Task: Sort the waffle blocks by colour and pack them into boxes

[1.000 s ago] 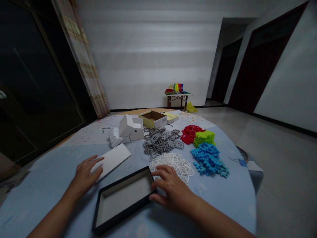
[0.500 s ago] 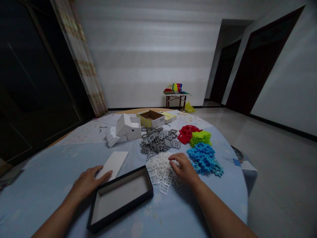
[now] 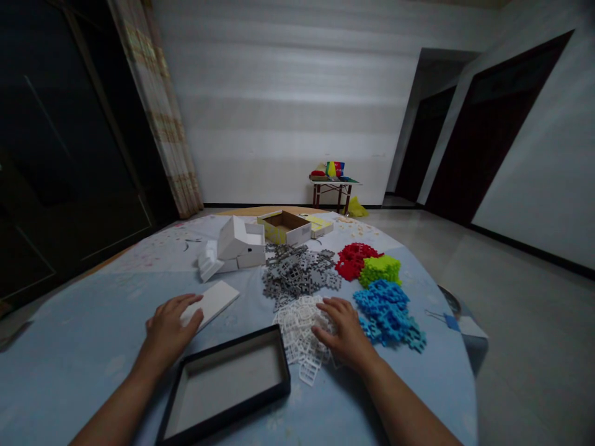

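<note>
My left hand [image 3: 170, 325] rests at the near end of a flat white box [image 3: 219, 300], thumb and fingers apart. Its palm side is hidden, so contact with the box is hard to judge. My right hand [image 3: 346, 334] is over the right side of a pile of white lattice plastic pieces [image 3: 297, 328], fingers loosely curled and spread, with nothing visible between them. Between my forearms lies a shallow black-rimmed tray [image 3: 227, 378] with a bare pale inside. Behind the white pile sits a heap of grey interlocking pieces [image 3: 300, 269].
Red [image 3: 356, 260], lime-green [image 3: 381, 271] and blue [image 3: 383, 310] interlocking pieces lie in piles at the right. White cardboard boxes [image 3: 242, 244] and a yellow-and-white open box [image 3: 283, 228] stand farther back. A binder clip [image 3: 450, 321] is near the tablecloth's [image 3: 93, 347] right edge.
My left hand has shifted up and its thumb and fingers look looser at the white box. My right hand has opened slightly over the white pieces. The camera view tilted slightly upward.
</note>
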Demonstrator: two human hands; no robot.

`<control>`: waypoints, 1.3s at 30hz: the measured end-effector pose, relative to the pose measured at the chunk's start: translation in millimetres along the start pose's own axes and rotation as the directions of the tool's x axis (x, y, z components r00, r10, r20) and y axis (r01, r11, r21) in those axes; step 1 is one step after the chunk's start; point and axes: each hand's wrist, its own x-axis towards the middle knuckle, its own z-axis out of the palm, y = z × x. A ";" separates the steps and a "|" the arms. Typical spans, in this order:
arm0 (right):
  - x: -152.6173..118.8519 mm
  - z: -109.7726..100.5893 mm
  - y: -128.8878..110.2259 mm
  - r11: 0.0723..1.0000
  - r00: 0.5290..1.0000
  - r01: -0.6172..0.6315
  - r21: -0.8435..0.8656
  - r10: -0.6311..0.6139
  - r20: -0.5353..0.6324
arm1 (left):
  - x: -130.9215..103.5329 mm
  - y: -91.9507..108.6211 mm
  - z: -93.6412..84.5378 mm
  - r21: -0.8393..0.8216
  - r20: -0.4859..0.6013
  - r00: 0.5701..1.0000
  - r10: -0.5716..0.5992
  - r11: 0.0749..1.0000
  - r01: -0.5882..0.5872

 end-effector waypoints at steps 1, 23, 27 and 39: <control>-0.7 1.1 -1.2 1.000 1.000 -0.018 -0.018 0.018 0.025 | -2.1 6.9 -1.3 -0.110 -0.001 1.000 -0.014 0.994 0.014; -2.2 -5.6 -14.3 0.994 0.979 -0.035 -0.104 0.055 0.195 | -13.1 5.3 6.9 -0.772 0.612 0.791 -0.017 0.206 0.602; 5.4 -9.9 -22.9 0.987 0.967 -0.020 -0.161 0.060 0.249 | -18.7 6.6 5.3 -0.784 0.596 0.802 -0.032 0.193 0.590; 16.0 -6.4 -16.8 0.995 0.949 -0.013 -0.098 0.043 0.312 | -23.3 13.8 7.4 -0.773 0.508 0.861 -0.027 0.428 0.469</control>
